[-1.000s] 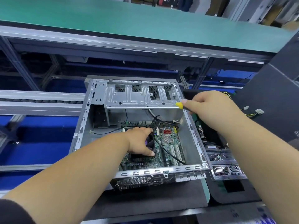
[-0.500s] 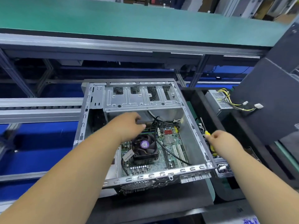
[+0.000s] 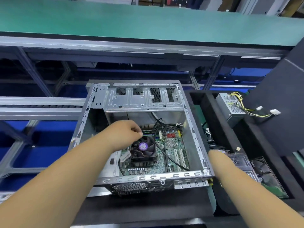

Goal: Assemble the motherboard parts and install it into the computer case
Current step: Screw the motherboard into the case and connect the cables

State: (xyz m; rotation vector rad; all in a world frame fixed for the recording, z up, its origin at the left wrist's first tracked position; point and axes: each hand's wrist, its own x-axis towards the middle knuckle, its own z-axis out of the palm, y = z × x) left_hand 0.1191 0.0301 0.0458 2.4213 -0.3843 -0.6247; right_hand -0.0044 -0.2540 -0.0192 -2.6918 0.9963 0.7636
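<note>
Head view: we look down into an open computer case (image 3: 97, 102) lying on a dark mat (image 3: 148, 209); we go from left to right
Left margin: blue floor and grey conveyor rails (image 3: 41, 111) lie beyond the case's left wall; we see open room there
Left hand (image 3: 126, 134): our fingers are curled, fingertips pinched together above the far edge of the fan; what they pinch is too small for us to tell
Motherboard (image 3: 174, 145): it lies flat on the case floor, its right edge near the right wall; the cooler fan (image 3: 143, 150) sits left of centre; a black cable (image 3: 166, 155) crosses it
Near rim: the perforated metal edge (image 3: 148, 177) runs between our forearms
Right hand: our forearm (image 3: 230, 178) lies just outside the case's right wall; the hand is hidden there, so we cannot tell its grip
Right side: black foam trays (image 3: 213, 112) with a power supply (image 3: 230, 107) at the far end
</note>
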